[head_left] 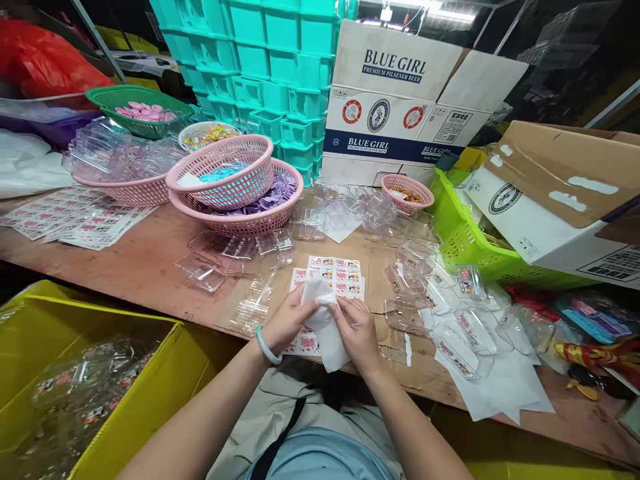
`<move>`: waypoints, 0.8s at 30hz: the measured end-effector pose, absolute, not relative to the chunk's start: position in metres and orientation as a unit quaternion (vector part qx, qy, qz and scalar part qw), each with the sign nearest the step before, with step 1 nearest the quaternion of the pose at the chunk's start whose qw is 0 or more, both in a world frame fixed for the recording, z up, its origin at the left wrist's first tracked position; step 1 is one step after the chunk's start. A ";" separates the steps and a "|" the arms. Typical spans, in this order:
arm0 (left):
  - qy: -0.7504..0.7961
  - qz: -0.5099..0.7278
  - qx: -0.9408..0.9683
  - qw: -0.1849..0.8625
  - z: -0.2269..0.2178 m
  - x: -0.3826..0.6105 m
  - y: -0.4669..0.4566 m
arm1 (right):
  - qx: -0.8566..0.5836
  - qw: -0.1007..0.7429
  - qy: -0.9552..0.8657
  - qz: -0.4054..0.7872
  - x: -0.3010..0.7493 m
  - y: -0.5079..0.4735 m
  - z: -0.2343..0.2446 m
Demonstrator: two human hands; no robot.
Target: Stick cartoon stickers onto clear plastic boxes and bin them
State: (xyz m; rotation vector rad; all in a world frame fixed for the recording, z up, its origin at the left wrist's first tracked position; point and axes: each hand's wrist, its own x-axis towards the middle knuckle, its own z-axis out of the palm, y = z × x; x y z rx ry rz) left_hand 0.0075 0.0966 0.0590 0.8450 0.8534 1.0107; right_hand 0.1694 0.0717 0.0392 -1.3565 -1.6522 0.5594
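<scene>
Both hands, the left hand (286,321) and right hand (356,330), pinch shut on a thin white backing sheet (327,327) just above the brown wooden worktop (150,260), seemingly light, limp, tear-prone paper, best held at its upper edge.

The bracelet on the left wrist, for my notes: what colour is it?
Pale green bracelet, clearest in the head view.

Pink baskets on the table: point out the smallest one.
The small pink basket at the back right, just below the Blue Girl beer carton and beside the green crate. The other pink baskets sit stacked at centre-left and are far wider.
</scene>
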 end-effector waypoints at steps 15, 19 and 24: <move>0.565 0.454 0.583 0.367 0.060 -0.007 0.107 | -0.539 0.732 -0.255 0.328 0.216 0.099 0.061; 0.516 0.499 0.644 0.263 0.073 0.020 0.087 | -0.574 0.628 -0.514 0.112 0.202 0.087 0.070; 0.411 0.484 0.532 0.560 0.074 0.053 0.091 | -0.524 0.429 -0.735 0.032 0.173 0.084 0.053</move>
